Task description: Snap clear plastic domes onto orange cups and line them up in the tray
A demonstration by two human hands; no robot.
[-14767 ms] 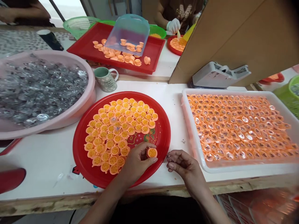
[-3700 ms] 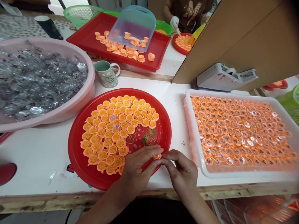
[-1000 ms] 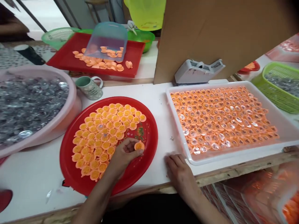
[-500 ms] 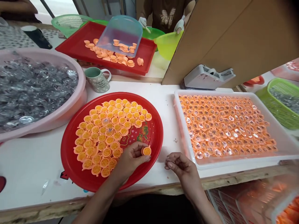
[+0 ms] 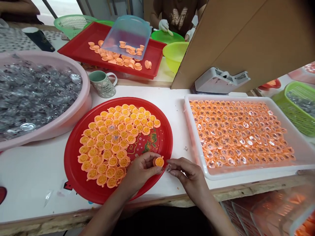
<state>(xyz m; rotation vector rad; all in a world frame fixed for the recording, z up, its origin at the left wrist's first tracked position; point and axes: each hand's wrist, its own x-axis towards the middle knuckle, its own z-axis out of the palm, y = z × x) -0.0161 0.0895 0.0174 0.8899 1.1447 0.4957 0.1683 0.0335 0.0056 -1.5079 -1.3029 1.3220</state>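
My left hand (image 5: 145, 167) is closed on a small orange toy teacup (image 5: 159, 161), its yellow-orange inside facing up, above the right rim of the round red tray (image 5: 70, 164). Close by on the right, my right hand (image 5: 185, 172) pinches a small clear, shiny piece (image 5: 169, 169) whose kind I cannot make out. A short gap lies between its fingertips and the cup. Many like orange cups (image 5: 107, 154) stand packed on the red tray. To the right, a white tray (image 5: 197, 157) holds rows of orange cups (image 5: 231, 131) with shiny, dark-marked tops.
A pink tub (image 5: 85, 85) of clear shiny pieces stands left. Behind the red tray are a green mug (image 5: 104, 87) and a red rectangular tray (image 5: 81, 36) with a blue scoop (image 5: 128, 29). A tape dispenser (image 5: 219, 82) sits by a cardboard panel (image 5: 236, 39). A gloved co-worker (image 5: 178, 16) is opposite.
My right hand has moved left and slightly up, bringing the clear piece close to the cup. My left hand has shifted slightly right with the cup. The co-worker's yellow-green basin has come lower.
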